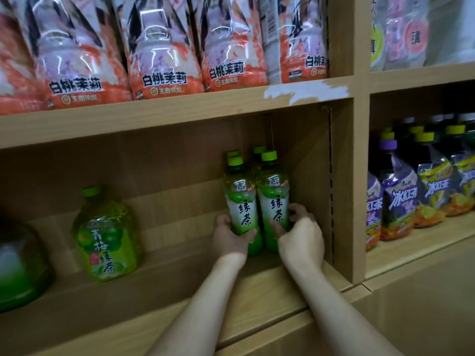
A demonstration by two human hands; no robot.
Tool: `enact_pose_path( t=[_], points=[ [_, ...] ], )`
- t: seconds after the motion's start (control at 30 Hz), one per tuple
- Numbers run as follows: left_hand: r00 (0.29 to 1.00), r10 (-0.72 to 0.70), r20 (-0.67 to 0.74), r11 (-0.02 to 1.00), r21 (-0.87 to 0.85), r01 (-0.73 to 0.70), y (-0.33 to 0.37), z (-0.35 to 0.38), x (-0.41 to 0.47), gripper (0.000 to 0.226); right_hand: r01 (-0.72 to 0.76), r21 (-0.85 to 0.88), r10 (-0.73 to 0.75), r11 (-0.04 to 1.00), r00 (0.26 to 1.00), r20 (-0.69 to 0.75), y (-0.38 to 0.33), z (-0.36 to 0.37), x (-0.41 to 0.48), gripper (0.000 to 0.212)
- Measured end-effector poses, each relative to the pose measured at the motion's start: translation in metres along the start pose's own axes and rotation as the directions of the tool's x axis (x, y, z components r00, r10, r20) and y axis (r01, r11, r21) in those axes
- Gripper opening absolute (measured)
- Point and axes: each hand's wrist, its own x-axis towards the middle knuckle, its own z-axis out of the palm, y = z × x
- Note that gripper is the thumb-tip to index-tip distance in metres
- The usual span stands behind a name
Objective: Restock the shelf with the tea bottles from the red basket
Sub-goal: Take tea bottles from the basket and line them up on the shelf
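Observation:
Two green tea bottles stand upright side by side at the right end of the wooden shelf [180,273]. My left hand [230,238] wraps the base of the left bottle [241,201]. My right hand [300,236] grips the lower part of the right bottle [273,199], close to the shelf's right wall. Behind them two more green-capped bottles [258,150] show only their tops. The red basket is not in view.
A wider green plum-tea bottle [108,237] stands to the left, with another green bottle [18,265] at the left edge. Peach-jasmine bottles [164,55] fill the shelf above. Purple and yellow iced-tea bottles [401,191] fill the right compartment beyond the divider [357,188].

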Motion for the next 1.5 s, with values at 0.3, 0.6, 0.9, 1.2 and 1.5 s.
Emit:
enact_pose_path(
  t=[0.3,0.6,0.9,1.2,1.5],
  points=[
    [0.992,0.029,-0.122,0.985,-0.167,-0.049,-0.012,0.011,-0.001,0.037,-0.008,0.013,0.009,1.000,1.000,-0.007,-0.002,0.008,0.007,0.045],
    [0.984,0.148,-0.100,0.987,-0.050,-0.153,-0.012,0.007,-0.001,0.040,-0.028,0.163,0.006,0.986,0.991,0.134,-0.002,0.016,0.012,0.053],
    [0.976,0.200,-0.082,0.980,0.022,-0.199,-0.016,0.010,0.006,0.026,0.048,0.048,-0.063,0.998,0.919,0.390,0.006,0.004,0.002,0.070],
    [0.989,0.135,-0.053,0.982,0.137,-0.127,-0.009,0.005,0.005,0.019,-0.014,0.044,-0.010,0.999,0.860,0.510,-0.004,-0.024,-0.001,0.075],
    [0.953,0.029,0.302,0.976,-0.213,0.037,0.052,-0.038,-0.040,0.011,0.180,-0.101,-0.109,0.978,0.868,0.485,-0.054,-0.120,-0.044,0.047]
  ],
)
